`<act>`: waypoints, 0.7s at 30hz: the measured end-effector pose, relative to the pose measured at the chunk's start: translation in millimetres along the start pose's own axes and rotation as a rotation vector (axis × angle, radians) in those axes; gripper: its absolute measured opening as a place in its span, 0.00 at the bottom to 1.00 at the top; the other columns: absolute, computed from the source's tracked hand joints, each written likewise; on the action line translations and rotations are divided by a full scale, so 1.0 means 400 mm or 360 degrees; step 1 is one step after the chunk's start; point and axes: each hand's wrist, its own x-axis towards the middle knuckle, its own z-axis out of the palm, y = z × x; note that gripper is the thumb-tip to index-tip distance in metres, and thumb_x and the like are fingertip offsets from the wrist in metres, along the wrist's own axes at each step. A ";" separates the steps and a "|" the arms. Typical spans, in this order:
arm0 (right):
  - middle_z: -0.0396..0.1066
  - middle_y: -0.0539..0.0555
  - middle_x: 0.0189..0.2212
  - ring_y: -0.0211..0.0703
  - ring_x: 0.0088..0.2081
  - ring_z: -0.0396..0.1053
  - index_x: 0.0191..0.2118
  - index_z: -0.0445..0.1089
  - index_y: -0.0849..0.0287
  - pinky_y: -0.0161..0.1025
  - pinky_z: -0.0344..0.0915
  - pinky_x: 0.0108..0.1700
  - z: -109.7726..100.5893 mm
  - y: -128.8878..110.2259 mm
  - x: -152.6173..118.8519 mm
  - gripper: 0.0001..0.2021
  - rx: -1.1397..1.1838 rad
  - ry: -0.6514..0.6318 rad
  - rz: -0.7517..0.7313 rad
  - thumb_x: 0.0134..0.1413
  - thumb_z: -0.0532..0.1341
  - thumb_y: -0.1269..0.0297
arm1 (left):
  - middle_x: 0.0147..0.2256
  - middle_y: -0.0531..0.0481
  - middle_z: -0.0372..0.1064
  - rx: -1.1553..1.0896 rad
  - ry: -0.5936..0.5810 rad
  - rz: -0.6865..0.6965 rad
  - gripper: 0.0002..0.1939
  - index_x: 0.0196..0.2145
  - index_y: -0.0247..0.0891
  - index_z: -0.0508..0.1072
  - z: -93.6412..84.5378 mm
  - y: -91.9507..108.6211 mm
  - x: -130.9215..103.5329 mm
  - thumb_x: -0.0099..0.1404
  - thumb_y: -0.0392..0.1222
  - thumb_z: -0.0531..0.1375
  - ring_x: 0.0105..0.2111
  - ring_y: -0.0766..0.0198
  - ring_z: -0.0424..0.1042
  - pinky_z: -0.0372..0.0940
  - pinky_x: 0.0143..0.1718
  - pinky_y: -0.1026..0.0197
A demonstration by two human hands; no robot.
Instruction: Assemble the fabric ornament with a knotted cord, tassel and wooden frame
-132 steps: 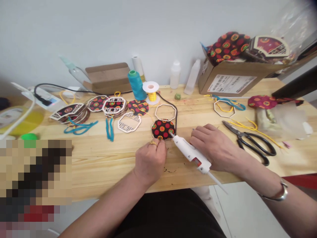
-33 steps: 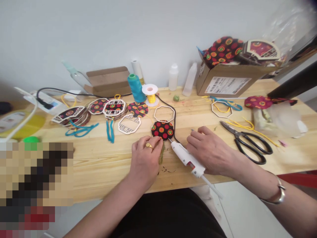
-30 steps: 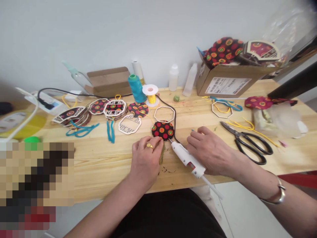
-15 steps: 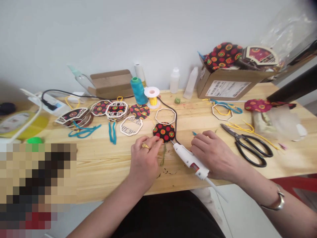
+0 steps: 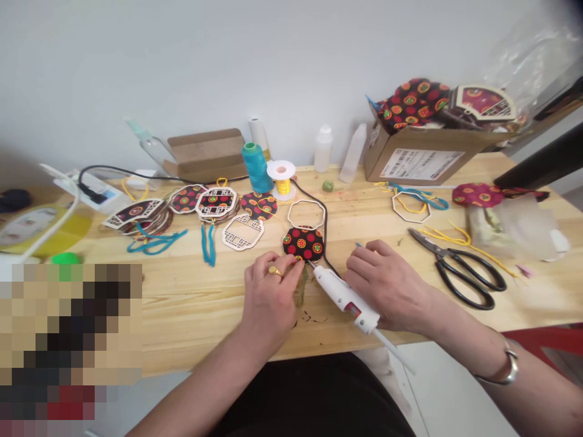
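Compared with half a second ago, the glue gun [image 5: 345, 297] is sitting a little closer to the fabric disc [image 5: 303, 243], its tip now touching the disc's near edge, and the left hand [image 5: 269, 298] is curling a bit further over the green tassel [image 5: 300, 286]. The left hand is pinching, fingertips closed on the top of the tassel right at the disc's near rim. The right hand [image 5: 387, 284] is wrapping loosely around the gun's body, closed on it, with the glue stick poking out past the table [image 5: 191, 315] edge. The disc is lying flat mid-table, just in front of an empty wooden frame [image 5: 306, 214]. A black cord [image 5: 319, 209] is running along the disc's right side, crowding the gun's path. Scissors [image 5: 460, 269] are lying well apart on the right; finished pieces [image 5: 214, 203], a teal spool [image 5: 256, 167] and a yellow spool [image 5: 282, 179] are standing behind.
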 end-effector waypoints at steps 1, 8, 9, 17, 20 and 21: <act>0.64 0.55 0.28 0.44 0.32 0.55 0.27 0.64 0.60 0.44 0.46 0.36 0.000 -0.001 0.002 0.11 0.0003 0.0001 -0.0006 0.49 0.57 0.57 | 0.45 0.42 0.72 0.0006 -0.0002 -0.0001 0.21 0.45 0.33 0.74 0.000 0.000 0.000 0.56 0.23 0.52 0.44 0.49 0.60 0.58 0.40 0.48; 0.65 0.54 0.27 0.44 0.31 0.55 0.27 0.64 0.60 0.44 0.46 0.36 -0.004 -0.005 0.010 0.12 0.0011 -0.0019 -0.0050 0.52 0.56 0.57 | 0.46 0.41 0.71 0.0067 -0.0044 0.0064 0.21 0.46 0.34 0.74 -0.004 0.001 -0.002 0.56 0.25 0.53 0.45 0.48 0.60 0.57 0.40 0.47; 0.65 0.54 0.27 0.44 0.31 0.55 0.27 0.64 0.60 0.45 0.46 0.36 -0.005 -0.005 0.011 0.11 0.0010 -0.0035 -0.0059 0.51 0.56 0.57 | 0.46 0.42 0.71 0.0080 -0.0050 0.0072 0.22 0.46 0.34 0.74 -0.006 0.001 -0.001 0.56 0.25 0.53 0.45 0.47 0.60 0.57 0.40 0.47; 0.65 0.54 0.27 0.44 0.31 0.55 0.27 0.64 0.60 0.44 0.46 0.36 -0.008 0.002 0.002 0.10 0.0042 -0.0021 -0.0052 0.48 0.57 0.58 | 0.46 0.42 0.72 0.0128 -0.0044 0.0080 0.18 0.45 0.35 0.74 -0.006 0.004 0.000 0.58 0.28 0.54 0.44 0.48 0.60 0.56 0.39 0.47; 0.64 0.54 0.27 0.44 0.31 0.55 0.27 0.64 0.60 0.44 0.46 0.35 -0.005 0.006 -0.001 0.09 0.0025 0.0000 -0.0020 0.46 0.57 0.59 | 0.45 0.42 0.72 0.0093 -0.0026 0.0031 0.19 0.46 0.35 0.74 -0.003 0.004 0.000 0.58 0.27 0.52 0.44 0.49 0.62 0.57 0.40 0.48; 0.65 0.54 0.27 0.44 0.31 0.55 0.27 0.64 0.60 0.44 0.46 0.36 -0.004 0.007 -0.001 0.08 0.0019 -0.0006 -0.0014 0.45 0.57 0.60 | 0.45 0.42 0.72 0.0080 -0.0019 0.0014 0.20 0.46 0.34 0.73 -0.003 0.004 0.000 0.58 0.26 0.52 0.44 0.49 0.62 0.57 0.40 0.48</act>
